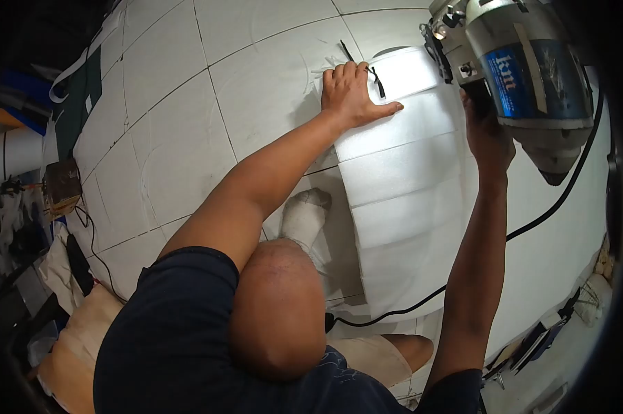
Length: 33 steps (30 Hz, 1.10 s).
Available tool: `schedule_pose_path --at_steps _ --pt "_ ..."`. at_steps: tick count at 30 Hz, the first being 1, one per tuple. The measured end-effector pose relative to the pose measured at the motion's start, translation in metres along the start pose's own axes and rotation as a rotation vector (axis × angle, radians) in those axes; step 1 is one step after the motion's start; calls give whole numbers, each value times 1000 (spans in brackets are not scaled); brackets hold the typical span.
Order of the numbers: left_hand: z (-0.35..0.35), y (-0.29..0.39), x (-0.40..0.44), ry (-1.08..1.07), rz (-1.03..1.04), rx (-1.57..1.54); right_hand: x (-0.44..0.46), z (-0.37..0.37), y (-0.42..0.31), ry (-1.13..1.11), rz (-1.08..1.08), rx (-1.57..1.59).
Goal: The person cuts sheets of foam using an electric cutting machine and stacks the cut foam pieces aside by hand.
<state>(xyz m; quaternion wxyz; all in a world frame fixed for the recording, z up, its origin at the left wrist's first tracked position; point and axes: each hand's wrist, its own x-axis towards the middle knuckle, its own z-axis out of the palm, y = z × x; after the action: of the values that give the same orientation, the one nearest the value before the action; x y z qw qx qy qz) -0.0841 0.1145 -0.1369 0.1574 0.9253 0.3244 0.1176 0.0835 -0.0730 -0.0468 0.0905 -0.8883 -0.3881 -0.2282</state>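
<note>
Arms [259,183] outstretched, hands [353,98] [489,138] well apart.

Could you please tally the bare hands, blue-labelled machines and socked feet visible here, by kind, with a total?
Bare hands: 2 (left hand, right hand)
Blue-labelled machine: 1
Socked foot: 1
Total: 4

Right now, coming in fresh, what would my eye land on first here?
Most likely the bulky machine with the blue label at the upper right, gripped by the person's right hand. Next comes the bright white material in the middle, with the left hand resting on its far end. The black cord curving below the machine stands out too.
</note>
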Motion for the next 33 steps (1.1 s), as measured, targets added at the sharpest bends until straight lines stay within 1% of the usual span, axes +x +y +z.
schedule_pose_path --at_steps 1,3,5,7,8,9,11,12,13,15,16,17,19,20,21,23,24,26,27,30,31,33 --pt "-1 0 0 2 4 0 2 1 0 -161 125 1" --pt "-1 1 0 -29 -7 -1 4 3 0 -174 126 21" --pt "-1 1 -2 -17 1 3 8 6 0 -183 128 39" --pt "-3 5 1 -6 13 9 14 4 -8 -191 206 -46" --pt "-4 5 0 -18 -3 18 15 1 -11 -311 210 -110" --pt "-4 5 -2 -29 -21 27 12 8 -9 -311 218 -105" --pt "-3 3 -1 -8 -4 47 13 26 0 122 -15 -71" --pt "0 3 0 0 3 63 16 29 -2 187 -7 -58" --pt "-2 6 0 10 21 70 15 37 0 203 8 -60" --pt "-7 7 -2 -11 1 39 20 45 2 232 -50 -41" --pt "-7 7 -3 25 15 48 20 21 -9 7 76 0" --pt "-3 8 0 34 23 39 23 13 -12 17 76 -10" --pt "-9 9 0 -5 -7 70 24 3 -15 -195 150 35" --pt "-12 9 0 -72 -21 62 25 -3 -16 -302 217 79" --pt "-12 9 -1 -73 -19 63 23 2 -13 -302 220 80" --pt "-13 9 0 -89 1 67 20 10 -5 -222 144 93" --pt "-11 10 1 -88 15 66 21 6 -7 -216 155 87" --pt "-5 8 -1 -5 26 85 19 -7 -16 -225 196 93" --pt "-5 8 -3 -11 41 85 16 -5 -14 -225 212 89" --pt "-6 7 -2 64 65 25 12 8 -11 101 74 70" --pt "-7 7 0 57 78 19 10 11 -9 99 86 59" --pt "-8 8 -1 8 41 13 6 12 -5 93 -43 -116"
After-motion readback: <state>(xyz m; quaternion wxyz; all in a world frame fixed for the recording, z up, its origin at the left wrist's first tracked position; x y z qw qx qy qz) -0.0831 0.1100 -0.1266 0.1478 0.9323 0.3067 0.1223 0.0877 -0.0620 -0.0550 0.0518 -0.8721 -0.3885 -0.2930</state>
